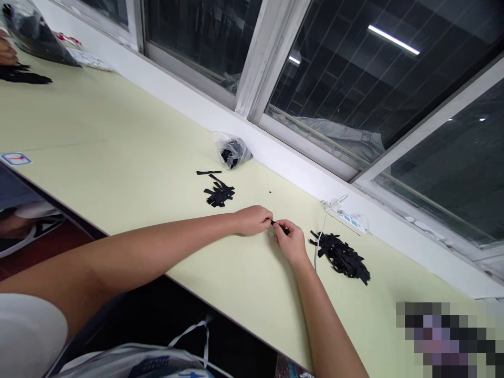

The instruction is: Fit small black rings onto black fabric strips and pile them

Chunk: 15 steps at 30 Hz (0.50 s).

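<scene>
Above the pale yellow-green table [236,268], my left hand [254,220] and my right hand [291,240] meet fingertip to fingertip. Both are closed on one short black fabric strip [280,227], most of it covered by the fingers. To the right of my right hand lies a large heap of black strips [342,256]. Beyond my left hand sits a smaller pile of black strips [219,193], with a single loose strip [209,172] just behind it. A clear plastic bag [233,151] holding black pieces stands near the wall.
A power strip [348,219] with a white cable [323,226] runs along the wall by the right heap. At far left, another person's hand [7,50] is beside black strips [25,75] and a large plastic bag [37,34]. Windows [331,79] line the back.
</scene>
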### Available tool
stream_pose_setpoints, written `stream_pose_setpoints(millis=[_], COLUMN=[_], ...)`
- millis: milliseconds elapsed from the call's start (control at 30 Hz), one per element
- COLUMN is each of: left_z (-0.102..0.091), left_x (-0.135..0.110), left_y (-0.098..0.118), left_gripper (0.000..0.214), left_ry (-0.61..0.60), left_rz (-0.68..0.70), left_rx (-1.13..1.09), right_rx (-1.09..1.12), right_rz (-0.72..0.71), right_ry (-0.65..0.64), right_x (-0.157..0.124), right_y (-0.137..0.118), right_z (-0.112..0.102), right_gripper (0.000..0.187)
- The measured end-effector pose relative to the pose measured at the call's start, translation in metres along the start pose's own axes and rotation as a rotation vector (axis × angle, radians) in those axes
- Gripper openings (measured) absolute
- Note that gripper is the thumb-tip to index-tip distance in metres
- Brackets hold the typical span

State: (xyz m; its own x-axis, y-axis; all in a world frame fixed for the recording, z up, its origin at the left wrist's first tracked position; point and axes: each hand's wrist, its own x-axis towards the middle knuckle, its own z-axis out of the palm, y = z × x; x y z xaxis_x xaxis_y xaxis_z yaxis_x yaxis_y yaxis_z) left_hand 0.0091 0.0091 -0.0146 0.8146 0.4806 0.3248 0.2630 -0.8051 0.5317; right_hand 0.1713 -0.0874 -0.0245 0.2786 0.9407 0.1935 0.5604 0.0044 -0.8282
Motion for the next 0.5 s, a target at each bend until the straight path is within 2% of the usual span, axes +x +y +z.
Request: stream_pose_setpoints(millis=[300, 500], left_z=[-0.006, -0.008], left_x=[0.0, 0.001], left_y=[-0.007, -0.014], left_gripper=[0.017, 0.021], left_ry=[0.005, 0.002], left_rz=[0.019, 0.014], left_rx=[0.045, 0.005], right_rx=[0.03, 0.314], right_rz=[0.079, 0.155], right_ry=[0.039, 0.187], right_x=[0.002, 0.007], right_y=[0.001, 0.006], right_z=[-0.006, -0.012], right_gripper=[0.033, 0.028])
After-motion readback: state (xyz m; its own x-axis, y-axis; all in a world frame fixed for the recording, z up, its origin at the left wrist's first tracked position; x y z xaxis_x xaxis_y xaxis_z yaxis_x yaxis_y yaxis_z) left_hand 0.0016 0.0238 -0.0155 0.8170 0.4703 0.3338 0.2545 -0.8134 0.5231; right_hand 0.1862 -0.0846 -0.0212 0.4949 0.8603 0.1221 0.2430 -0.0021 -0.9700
